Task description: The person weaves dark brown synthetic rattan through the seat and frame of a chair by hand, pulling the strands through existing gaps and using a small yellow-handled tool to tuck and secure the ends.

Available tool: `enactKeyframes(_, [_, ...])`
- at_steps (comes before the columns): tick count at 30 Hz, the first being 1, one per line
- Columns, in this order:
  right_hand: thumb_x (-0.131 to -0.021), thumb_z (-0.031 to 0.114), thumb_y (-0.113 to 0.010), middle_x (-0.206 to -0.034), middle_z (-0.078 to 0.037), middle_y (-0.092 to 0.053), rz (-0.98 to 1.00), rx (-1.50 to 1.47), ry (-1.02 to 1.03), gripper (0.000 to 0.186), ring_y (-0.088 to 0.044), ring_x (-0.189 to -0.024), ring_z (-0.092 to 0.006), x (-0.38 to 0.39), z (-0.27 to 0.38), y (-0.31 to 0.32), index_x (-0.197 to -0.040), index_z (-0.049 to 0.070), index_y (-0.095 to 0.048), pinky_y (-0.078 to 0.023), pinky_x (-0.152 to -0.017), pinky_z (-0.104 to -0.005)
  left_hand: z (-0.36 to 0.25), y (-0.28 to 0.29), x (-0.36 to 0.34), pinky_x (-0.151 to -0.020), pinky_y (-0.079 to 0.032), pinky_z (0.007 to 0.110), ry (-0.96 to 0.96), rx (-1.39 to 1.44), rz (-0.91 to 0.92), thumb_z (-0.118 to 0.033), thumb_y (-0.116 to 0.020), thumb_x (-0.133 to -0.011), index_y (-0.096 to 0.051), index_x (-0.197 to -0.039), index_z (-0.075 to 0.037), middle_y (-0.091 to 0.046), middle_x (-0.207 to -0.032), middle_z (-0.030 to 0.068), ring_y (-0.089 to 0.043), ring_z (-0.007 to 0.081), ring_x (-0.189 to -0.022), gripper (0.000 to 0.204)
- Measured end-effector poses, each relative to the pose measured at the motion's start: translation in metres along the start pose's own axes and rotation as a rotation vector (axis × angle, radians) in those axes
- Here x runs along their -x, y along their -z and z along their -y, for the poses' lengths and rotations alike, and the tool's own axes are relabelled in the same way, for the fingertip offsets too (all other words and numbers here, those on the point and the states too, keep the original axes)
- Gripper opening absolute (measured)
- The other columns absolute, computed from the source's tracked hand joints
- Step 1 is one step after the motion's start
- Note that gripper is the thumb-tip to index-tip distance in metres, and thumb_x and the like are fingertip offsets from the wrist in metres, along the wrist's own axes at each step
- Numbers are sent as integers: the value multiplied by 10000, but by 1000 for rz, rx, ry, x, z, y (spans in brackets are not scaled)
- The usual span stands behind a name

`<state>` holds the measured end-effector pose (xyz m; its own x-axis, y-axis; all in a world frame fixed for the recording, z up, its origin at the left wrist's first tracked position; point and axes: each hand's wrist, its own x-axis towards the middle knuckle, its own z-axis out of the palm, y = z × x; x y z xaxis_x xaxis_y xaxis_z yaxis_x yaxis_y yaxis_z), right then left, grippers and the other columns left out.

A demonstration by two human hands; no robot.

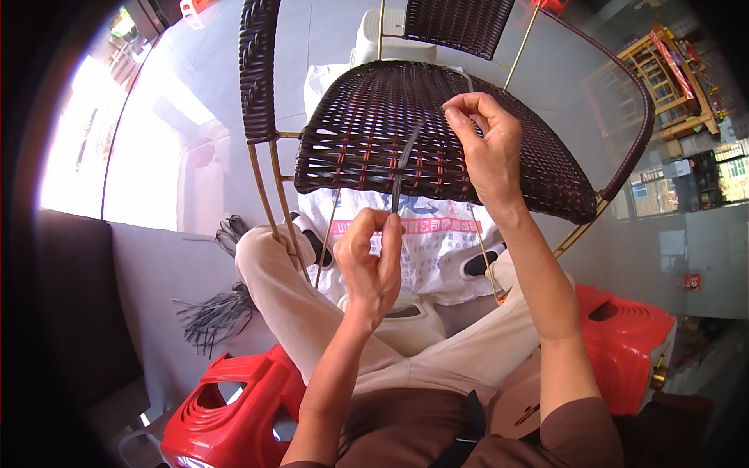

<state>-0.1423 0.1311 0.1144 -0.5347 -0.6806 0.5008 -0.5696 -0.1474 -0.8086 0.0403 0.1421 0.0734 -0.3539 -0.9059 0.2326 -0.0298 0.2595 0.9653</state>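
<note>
In front of me stands a chair with a dark brown woven seat (374,117) on a thin gold-coloured metal frame. A dark flat weaving strip (398,183) hangs over the seat's near edge. My left hand (373,261) is below that edge, thumb and fingers closed on the strip's lower part. Over the right half of the seat, my right hand (493,148) is raised with thumb and forefinger brought together and the other fingers curled. Whether anything thin is between them I cannot make out. Upward, the strip lies across the weave towards that hand.
Under the chair a white printed sack (437,273) covers the floor. Bundles of dark strips (218,316) lie left of my leg. Red plastic stools stand at my left (234,405) and right (624,351). A woven armrest (260,70) rises at left.
</note>
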Motion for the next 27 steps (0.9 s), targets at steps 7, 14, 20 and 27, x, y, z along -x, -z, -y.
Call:
enactKeyframes(7, [-793, -28, -581, -909, -69, -606, 425, 88, 165, 98, -602, -798, -180, 21, 56, 8, -876, -12, -631, -493, -641, -256, 3, 13, 9, -527, -426, 216, 93, 220, 2, -50, -601, -845, -569, -741, 28, -613, -651, 57, -544, 85, -569, 134])
enactKeyframes(14, [-759, -11, -632, -911, -94, -608, 953, -128, 102, 174, -605, -798, -198, 18, 54, 14, -932, -3, -645, -495, -679, -275, -15, 20, 4, -515, -435, 259, -39, 217, 100, 19, -591, -820, -567, -796, 29, -586, -678, 75, -546, 151, -548, 35])
enactKeyframes(20, [-740, 39, -690, -823, -36, -549, 1195, -193, -64, 150, -530, -667, -69, 4, 54, 17, -880, 12, -644, -432, -568, -204, -16, 25, 8, -481, -402, 278, -223, 73, 147, 52, -644, -734, -570, -758, 8, -577, -671, 85, -532, 195, -536, 90])
enactKeyframes(27, [-752, 49, -661, -794, -50, -553, 1274, -192, -223, 125, -548, -706, -108, -4, 59, 19, -837, -18, -600, -453, -623, -243, -11, 17, 8, -490, -415, 260, -236, 96, 160, 32, -646, -740, -568, -724, 9, -591, -662, 75, -550, 168, -539, 83])
